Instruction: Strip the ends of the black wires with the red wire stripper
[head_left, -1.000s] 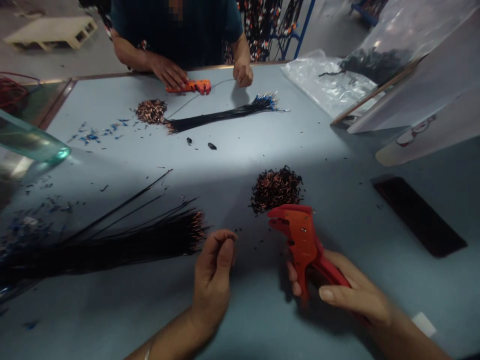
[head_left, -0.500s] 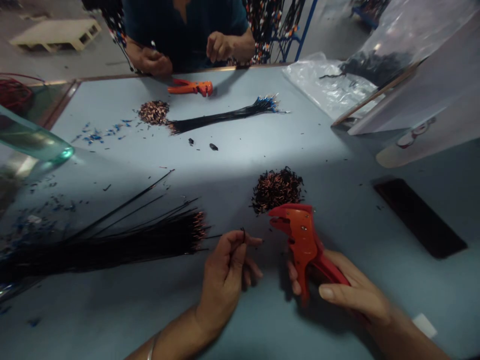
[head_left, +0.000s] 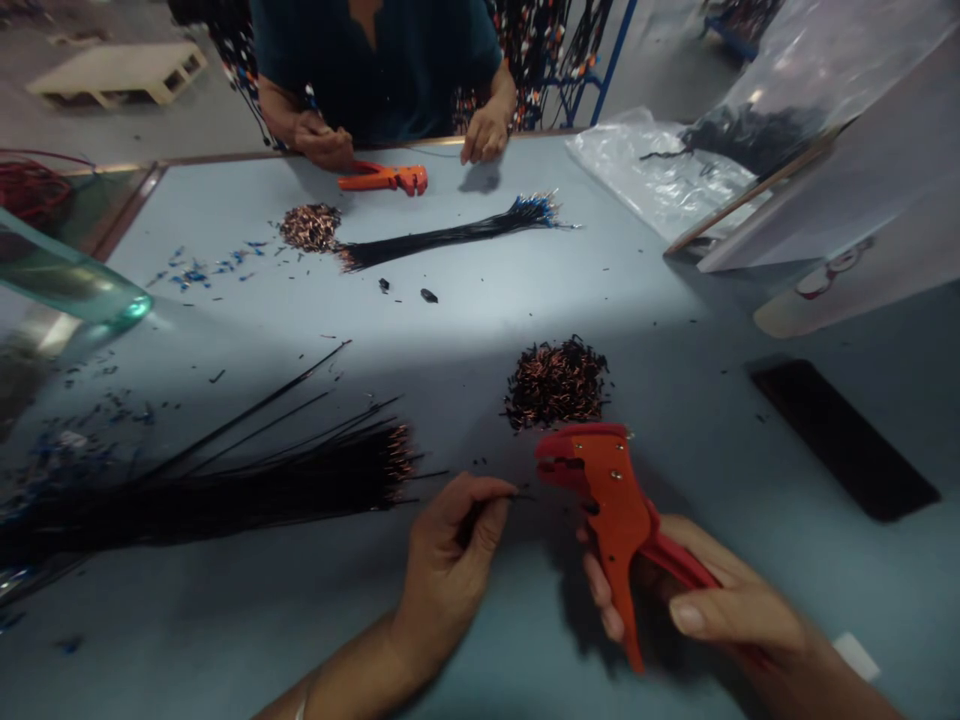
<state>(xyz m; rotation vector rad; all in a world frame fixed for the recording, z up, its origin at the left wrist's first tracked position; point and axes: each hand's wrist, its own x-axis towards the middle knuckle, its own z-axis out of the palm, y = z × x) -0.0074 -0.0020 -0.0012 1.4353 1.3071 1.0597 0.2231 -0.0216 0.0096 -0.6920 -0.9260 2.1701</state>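
My left hand (head_left: 454, 565) pinches a thin black wire (head_left: 523, 497) between thumb and forefinger; its tip pokes out to the right. In my right hand (head_left: 720, 590) are red and orange wire strippers (head_left: 611, 500), their jaws pointing left toward the wire, a short gap apart from it. Left of my left hand lies a thick bundle of black wires (head_left: 300, 495) with bare copper ends. Just beyond the strippers is a heap of black and copper wire scraps (head_left: 556, 382).
Across the table (head_left: 465, 330) a co-worker's hands (head_left: 484, 130) are near a second pair of orange strippers (head_left: 384, 179). A smaller wire bundle (head_left: 450, 232) and a copper scrap pile (head_left: 310, 228) lie there. At right are a black phone (head_left: 844, 437) and a plastic bag (head_left: 652, 165); a glass bottle (head_left: 75, 275) is left.
My left thumb and forefinger have closed nearer the wire's tip, and the other fingers have curled in. The strippers have shifted slightly toward me. The co-worker's hand on the right has lowered to the table edge.
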